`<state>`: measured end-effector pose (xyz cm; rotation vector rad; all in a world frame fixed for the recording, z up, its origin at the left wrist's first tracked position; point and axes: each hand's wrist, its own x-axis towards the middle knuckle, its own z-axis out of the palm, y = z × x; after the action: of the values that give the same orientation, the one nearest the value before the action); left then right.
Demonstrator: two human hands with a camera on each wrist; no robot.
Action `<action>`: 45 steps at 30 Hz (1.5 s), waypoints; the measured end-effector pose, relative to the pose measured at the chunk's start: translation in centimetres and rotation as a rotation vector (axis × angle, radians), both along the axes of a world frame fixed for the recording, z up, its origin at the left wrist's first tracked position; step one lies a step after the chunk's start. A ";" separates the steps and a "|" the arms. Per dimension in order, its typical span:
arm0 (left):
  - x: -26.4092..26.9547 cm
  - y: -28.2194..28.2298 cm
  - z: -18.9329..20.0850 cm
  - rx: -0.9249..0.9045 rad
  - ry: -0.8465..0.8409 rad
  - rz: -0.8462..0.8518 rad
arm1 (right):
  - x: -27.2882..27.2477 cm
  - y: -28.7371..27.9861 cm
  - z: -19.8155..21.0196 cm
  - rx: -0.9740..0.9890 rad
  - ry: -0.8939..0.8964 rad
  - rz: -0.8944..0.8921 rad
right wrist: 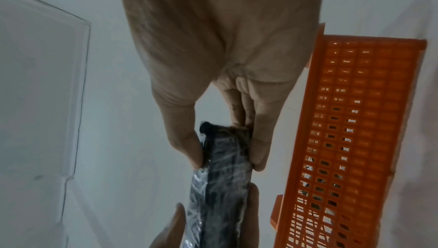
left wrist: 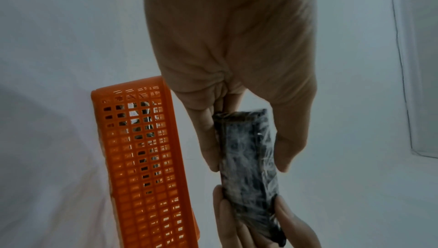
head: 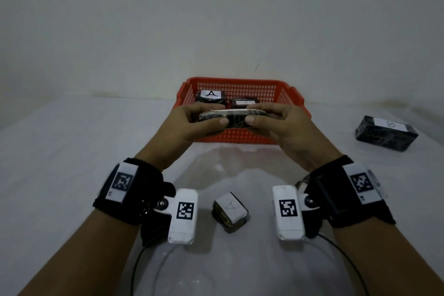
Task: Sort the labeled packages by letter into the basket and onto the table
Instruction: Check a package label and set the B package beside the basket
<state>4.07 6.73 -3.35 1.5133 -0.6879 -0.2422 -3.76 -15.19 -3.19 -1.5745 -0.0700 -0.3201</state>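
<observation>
five packages (head: 234, 116), one basket (head: 240, 136)

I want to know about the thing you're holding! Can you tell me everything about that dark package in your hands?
The held package is flat, long and dark, wrapped in shiny crinkly plastic, with a white label on top seen edge-on, so its letter cannot be read. It lies level in the air by the orange basket's near wall. The left hand pinches one end, the right hand the other.

In my two hands I hold a flat package wrapped in black, grey-mottled shiny film (head: 234, 118), its upper face white. Behind it at centre frame stands the orange-red plastic lattice basket (head: 242, 137). At right lies a dark mottled block with a white "B" label (head: 386, 133); my black wristbands (head: 129, 190) bear black-and-white square codes.
</observation>
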 end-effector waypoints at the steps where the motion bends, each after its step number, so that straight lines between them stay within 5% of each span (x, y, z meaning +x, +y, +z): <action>1: 0.0 0.0 -0.1 0.002 -0.001 -0.011 | -0.1 -0.1 0.0 -0.014 -0.010 -0.005; 12: -0.7 0.1 0.4 -0.004 -0.106 -0.016 | -0.6 0.6 0.2 -0.146 -0.041 -0.018; 20: -1.0 0.0 0.5 -0.019 -0.115 -0.068 | -0.8 1.0 0.6 0.046 0.068 0.000; 28: -0.9 -0.3 0.4 -0.037 -0.036 0.062 | -0.9 0.3 0.7 -0.022 0.029 -0.023; 45: -1.1 -0.5 0.6 -0.023 -0.105 0.033 | -1.3 0.0 0.6 -0.199 -0.031 -0.079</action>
<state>2.94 6.27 -2.78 1.5220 -0.7462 -0.1306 -5.05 -15.20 -2.55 -1.7727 -0.0653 -0.4099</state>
